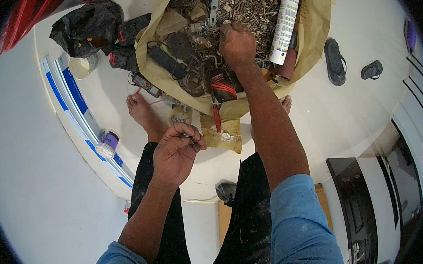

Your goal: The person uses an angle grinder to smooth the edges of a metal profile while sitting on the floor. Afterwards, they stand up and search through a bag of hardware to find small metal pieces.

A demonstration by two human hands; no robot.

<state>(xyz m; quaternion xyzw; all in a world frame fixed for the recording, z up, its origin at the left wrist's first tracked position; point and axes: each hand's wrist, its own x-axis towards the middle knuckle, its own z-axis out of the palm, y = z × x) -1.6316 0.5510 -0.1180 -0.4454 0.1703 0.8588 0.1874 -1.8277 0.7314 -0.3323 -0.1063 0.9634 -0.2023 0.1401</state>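
My left hand (177, 154) is held palm up over the floor, its fingers curled on small dark metal pieces too small to name. Leaning forward, my right hand (238, 45) presses its bent fingers into a heap of loose screws (252, 13); its fingertips are hidden, so what they pinch does not show. The heap lies in a wide yellowish sack (320, 22) with rolled-down sides. Beside the screws are a flat metal strip (214, 7), a white sealant cartridge (284, 30) and a black adapter-like block (166, 61).
A red-handled tool (216, 119) hangs over the sack's front edge, above a yellow flap (230, 144). To the left are a black bag (89, 25), a meter-like device (146, 85) and a purple-white tub (108, 143). Black flip-flops (335, 62) lie at right.
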